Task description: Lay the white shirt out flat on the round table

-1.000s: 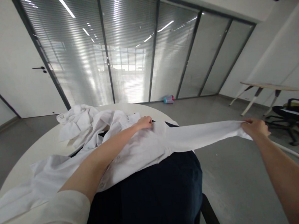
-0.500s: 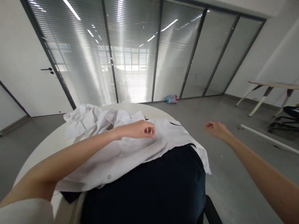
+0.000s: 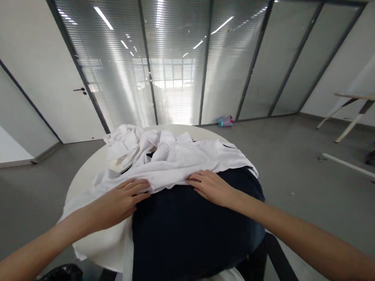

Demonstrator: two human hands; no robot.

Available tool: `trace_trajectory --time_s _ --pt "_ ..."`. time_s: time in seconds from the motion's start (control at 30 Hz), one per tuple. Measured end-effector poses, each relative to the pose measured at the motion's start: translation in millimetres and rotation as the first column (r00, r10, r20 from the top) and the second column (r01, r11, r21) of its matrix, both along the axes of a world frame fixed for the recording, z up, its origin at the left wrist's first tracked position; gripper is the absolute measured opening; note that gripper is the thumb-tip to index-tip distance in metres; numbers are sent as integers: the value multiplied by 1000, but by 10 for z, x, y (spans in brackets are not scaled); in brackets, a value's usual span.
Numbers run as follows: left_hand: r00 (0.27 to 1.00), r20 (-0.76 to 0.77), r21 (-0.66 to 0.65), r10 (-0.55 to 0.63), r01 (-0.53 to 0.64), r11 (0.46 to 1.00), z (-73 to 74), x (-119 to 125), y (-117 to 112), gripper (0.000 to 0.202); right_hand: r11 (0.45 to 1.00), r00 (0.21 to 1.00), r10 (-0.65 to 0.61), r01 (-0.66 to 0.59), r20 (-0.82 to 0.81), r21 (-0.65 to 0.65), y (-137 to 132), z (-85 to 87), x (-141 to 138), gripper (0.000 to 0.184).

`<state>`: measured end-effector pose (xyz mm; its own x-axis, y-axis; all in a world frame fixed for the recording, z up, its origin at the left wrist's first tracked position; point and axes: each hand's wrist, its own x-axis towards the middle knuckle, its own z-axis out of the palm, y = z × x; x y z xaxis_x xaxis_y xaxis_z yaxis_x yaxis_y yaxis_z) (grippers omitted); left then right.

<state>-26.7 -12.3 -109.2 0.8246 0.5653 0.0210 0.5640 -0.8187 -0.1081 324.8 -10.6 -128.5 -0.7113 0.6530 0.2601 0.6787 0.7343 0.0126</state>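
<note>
Round white surface [image 3: 84,176] carries a white shirt [image 3: 195,159] over navy cloth [image 3: 193,229]; left hand [image 3: 119,202] and right hand [image 3: 211,188] lie flat, released, on its hem. Near left, a black bag [image 3: 60,277] holds something blurred.

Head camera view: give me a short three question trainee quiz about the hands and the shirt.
1. True or false: the left hand holds a sleeve up in the air.
2. What lies under the white shirt? A dark blue cloth; B newspaper; C red towel.
3. Fill in: the right hand rests ___ at the shirt's near edge.
Key: 1 false; 2 A; 3 flat.
</note>
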Motion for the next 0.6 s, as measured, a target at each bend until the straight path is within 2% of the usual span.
trace_trajectory --time_s 0.07,0.17,0.27,0.3,0.37,0.47,0.53,0.6 --pt "998 -18 110 64 -62 992 -22 -49 50 68 995 997 -74 72 22 74 107 -72 -139 30" --pt "989 -67 203 130 -114 973 3 -120 140 87 988 993 -115 116 -15 97 223 -80 -232 22" --pt "982 -51 263 179 -160 952 5 -221 203 96 992 961 -106 120 -255 40 260 4 -160 17" --pt "978 -26 275 206 -191 942 -7 -261 214 96 990 917 -121 140 -380 21 259 44 -99 16" --pt "961 35 282 274 -273 920 -37 -341 218 94 979 773 -162 203 -614 -4 249 122 73 14" --pt "929 94 268 359 -371 889 -52 -419 167 84 949 557 -200 316 -806 -18 231 182 402 13" --pt "916 141 280 376 -401 872 -15 -415 86 73 918 499 -245 394 -831 -34 197 149 613 16" --pt "915 210 298 345 -396 868 46 -372 -22 64 864 507 -333 501 -795 -42 107 55 769 19"
